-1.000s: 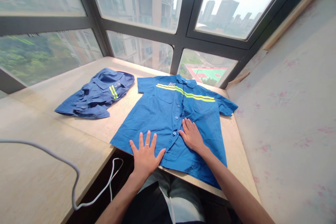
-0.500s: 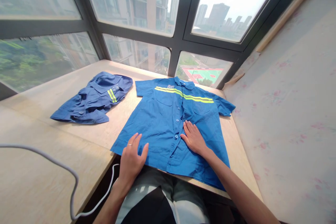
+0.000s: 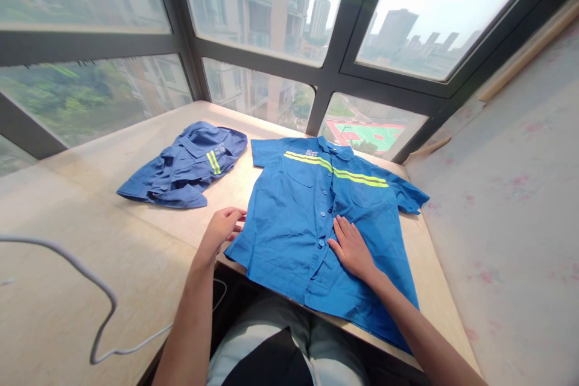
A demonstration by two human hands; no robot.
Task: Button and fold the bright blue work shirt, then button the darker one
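Note:
A blue short-sleeved shirt [image 3: 289, 211] lies front up and spread out, with yellow-green stripes across its chest and a row of buttons down the middle. At its left side edge is my left hand [image 3: 224, 228], with bent, parted fingers whose tips meet the cloth or slip just under it; the lower left corner of the shirt is slightly raised. My right hand [image 3: 353, 248] rests flat on the shirt front, just right of the button line, fingers stretched out.
A second, darker blue garment [image 3: 181, 169] with matching stripes lies crumpled at the left on the pale wooden surface [image 3: 149, 235]. A white cable [image 3: 106, 289] loops at the lower left. Windows stand behind, and a flower-patterned wall [image 3: 502, 217] rises at the right.
My left hand has moved from above the shirt's lower left part out to its left edge, where the corner is now lifted. My right hand stays on the shirt. The view has shifted left.

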